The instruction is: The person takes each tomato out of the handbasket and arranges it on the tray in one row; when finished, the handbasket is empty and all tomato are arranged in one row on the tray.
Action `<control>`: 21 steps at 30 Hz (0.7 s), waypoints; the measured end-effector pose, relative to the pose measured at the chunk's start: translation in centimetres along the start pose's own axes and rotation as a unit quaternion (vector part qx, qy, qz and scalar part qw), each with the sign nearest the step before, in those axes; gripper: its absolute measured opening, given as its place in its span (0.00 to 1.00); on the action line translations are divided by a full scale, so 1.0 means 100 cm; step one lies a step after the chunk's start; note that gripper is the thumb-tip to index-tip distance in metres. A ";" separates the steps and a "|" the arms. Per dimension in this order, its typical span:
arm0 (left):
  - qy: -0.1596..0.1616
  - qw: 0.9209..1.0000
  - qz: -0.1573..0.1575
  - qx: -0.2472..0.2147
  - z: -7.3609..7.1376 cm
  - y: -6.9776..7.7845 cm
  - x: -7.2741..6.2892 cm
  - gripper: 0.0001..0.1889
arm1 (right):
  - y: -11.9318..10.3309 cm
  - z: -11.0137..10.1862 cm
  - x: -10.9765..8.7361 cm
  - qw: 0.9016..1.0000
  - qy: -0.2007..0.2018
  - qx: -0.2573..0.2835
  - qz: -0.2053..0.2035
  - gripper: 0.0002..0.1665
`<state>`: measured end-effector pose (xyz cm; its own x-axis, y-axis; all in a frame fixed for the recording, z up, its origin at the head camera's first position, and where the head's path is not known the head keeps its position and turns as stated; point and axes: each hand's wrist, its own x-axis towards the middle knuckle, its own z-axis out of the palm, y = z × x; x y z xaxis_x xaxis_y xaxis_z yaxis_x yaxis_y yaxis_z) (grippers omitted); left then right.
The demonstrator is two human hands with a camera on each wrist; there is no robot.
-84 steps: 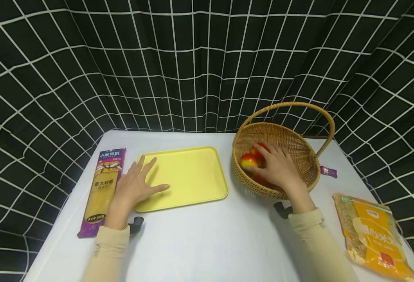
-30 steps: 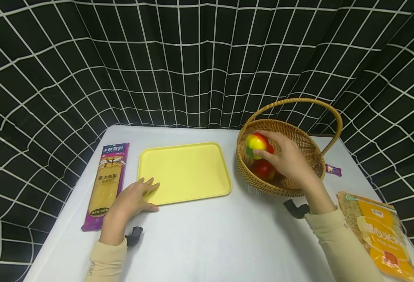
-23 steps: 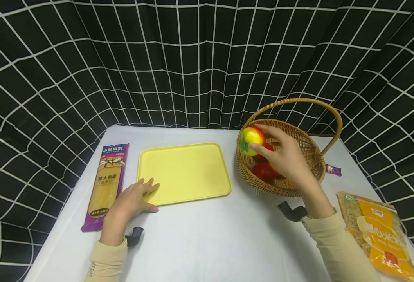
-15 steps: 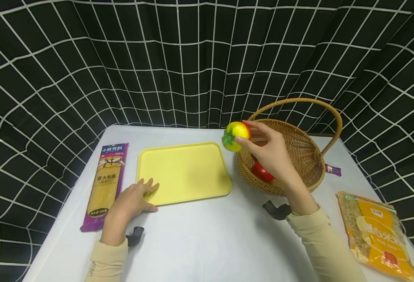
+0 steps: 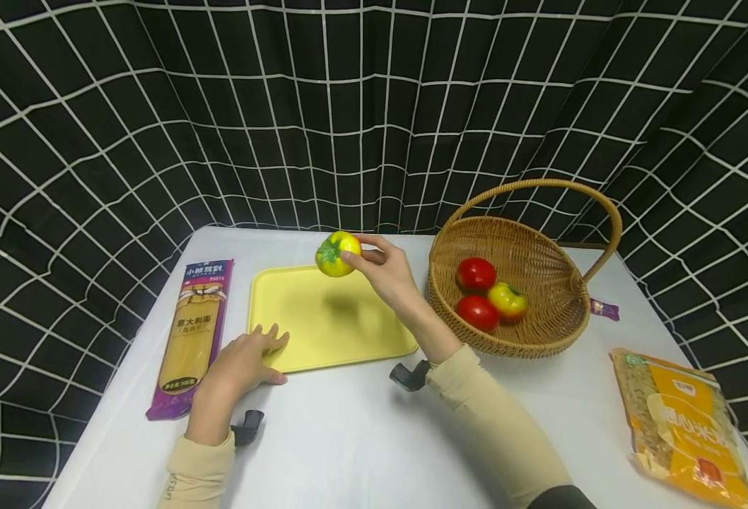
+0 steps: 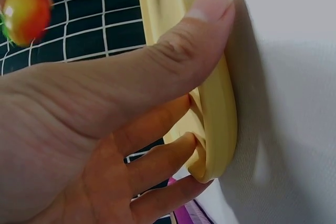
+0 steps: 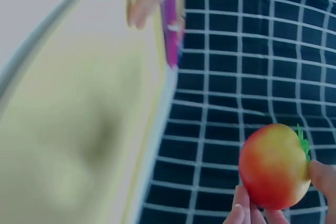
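Note:
In the head view my right hand [image 5: 383, 272] pinches a yellow-and-red tomato [image 5: 338, 254] with a green calyx between thumb and fingers. It holds the tomato up over the back part of a yellow tray [image 5: 310, 346], whose floor shows a shadow below. The right wrist view shows the tomato's red and yellow side [image 7: 274, 166], with fingertips beneath it and the thumb at its calyx end. My left hand [image 5: 237, 364] rests at the tray's front left corner, fingers spread over the rim. The thumb lies along the front edge in the left wrist view.
A wicker basket [image 5: 558, 332] with a tall handle stands right, holding two red fruits [image 5: 477, 313] and a yellow-red one [image 5: 507, 302]. A pasta pack [image 5: 189, 336] lies left, an orange-labelled bag [image 5: 686, 424] right, and a small purple packet [image 5: 605, 309] behind the basket.
My right hand has taken the tomato out of the basket and carried it left, over the tray. Earlier my left hand drew back to the tray's front left corner and has stayed there.

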<state>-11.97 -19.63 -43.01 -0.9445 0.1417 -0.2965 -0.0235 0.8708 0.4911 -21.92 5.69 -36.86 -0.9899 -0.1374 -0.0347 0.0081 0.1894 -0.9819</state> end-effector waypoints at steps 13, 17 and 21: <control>0.016 0.999 0.023 0.042 -0.001 0.008 -0.001 0.39 | 0.037 0.079 0.021 0.996 -0.066 0.000 0.066 0.32; 0.014 0.999 0.024 0.045 -0.001 0.007 0.000 0.39 | 0.046 0.095 0.022 0.992 -0.096 -0.016 0.081 0.31; 0.015 0.999 0.024 0.045 -0.001 0.006 0.000 0.38 | 0.053 0.106 0.022 0.989 -0.107 -0.041 0.092 0.31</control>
<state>-12.05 -19.16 -42.67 -0.9535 0.1710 -0.2482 0.0502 0.9020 0.4287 -22.58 -3.88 -44.06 -0.9200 -0.2939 -0.2592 0.1657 0.3076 -0.9370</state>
